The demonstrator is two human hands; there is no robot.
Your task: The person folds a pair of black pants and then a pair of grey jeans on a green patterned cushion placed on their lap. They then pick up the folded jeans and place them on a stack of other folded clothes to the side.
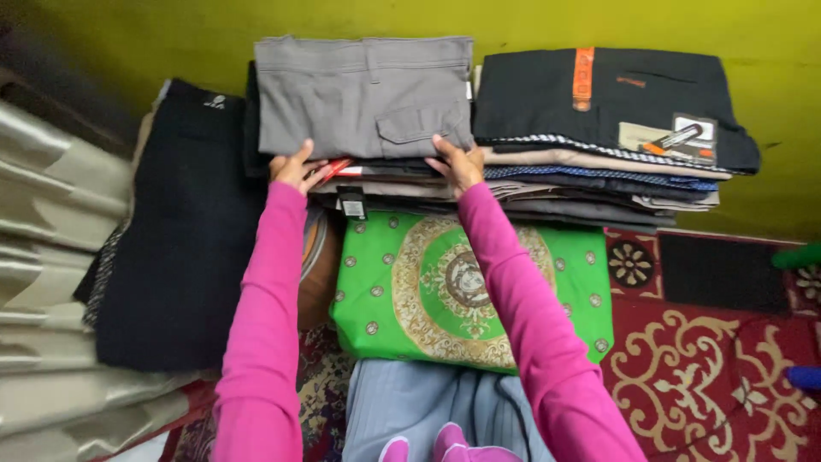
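pink-sleeved left hand (295, 167) and right hand (457, 162), fingers spread, press grey folded trousers (363, 94); patterned red carpet (718, 368) below.

Yellow-green painted wall (171, 34) across the top, matt, with scuffs and a small dark mark at far right. Red patterned carpet (718, 368) over the floor, cream scrollwork and floral medallions, a dark rectangular panel (723, 272) near the wall. Pale, glossy pleated curtain fabric (43, 257) down the left edge, folds running roughly level. Green cushion cover (462, 291) with gold circular ornament lying on the carpet near the wall. Even, soft lighting throughout, without hard shadows. No window or furniture in view.
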